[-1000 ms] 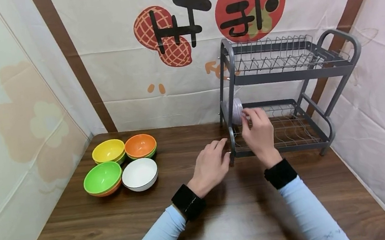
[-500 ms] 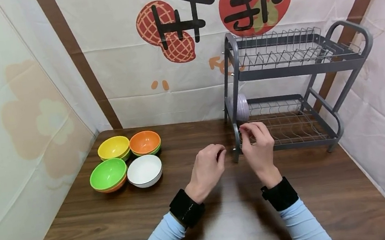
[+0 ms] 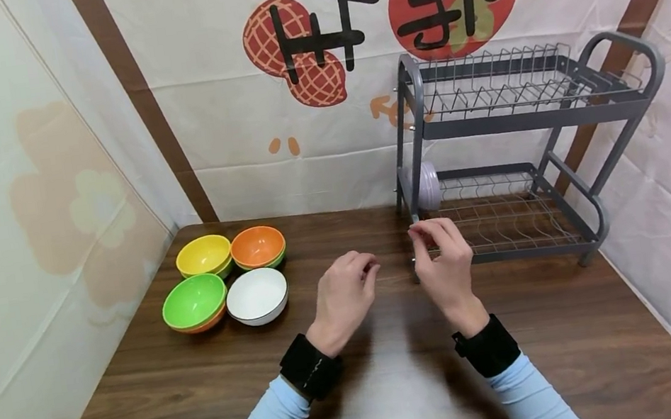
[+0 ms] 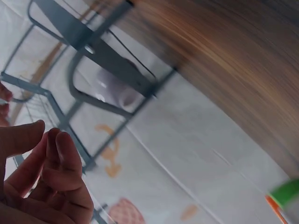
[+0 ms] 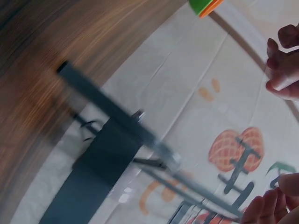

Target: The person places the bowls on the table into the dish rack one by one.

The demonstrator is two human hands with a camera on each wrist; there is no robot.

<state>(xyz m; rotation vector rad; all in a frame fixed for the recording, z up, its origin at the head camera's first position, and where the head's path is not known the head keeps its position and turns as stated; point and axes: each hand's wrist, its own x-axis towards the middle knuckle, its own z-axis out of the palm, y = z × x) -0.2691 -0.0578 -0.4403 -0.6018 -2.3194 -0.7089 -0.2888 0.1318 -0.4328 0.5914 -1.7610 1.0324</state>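
Note:
My left hand (image 3: 346, 297) hovers over the table between the bowls and the rack, its fingers loosely curled around nothing. To its right, my right hand (image 3: 446, 265) overlaps the rack's front left corner in the head view, thumb and fingertips close together with nothing between them. A grey two-tier dish rack (image 3: 529, 119) stands at the back right. Pale lilac dishes (image 3: 429, 185) lean upright at the left end of its lower tier; the rack's side frame partly hides them. In the left wrist view one lilac dish (image 4: 112, 88) shows behind that frame.
Small bowls stand at the left of the brown table (image 3: 164, 412): a yellow bowl (image 3: 203, 255) and an orange bowl (image 3: 258, 246), both on green ones, a green bowl (image 3: 194, 301) on an orange one, and a white bowl (image 3: 257, 296). Printed cloth (image 3: 306, 185) hangs behind.
My right hand has let go of the lilac dishes and drawn back toward me from the rack. My left hand has moved slightly left, its fingers more curled. The dishes stay in the rack.

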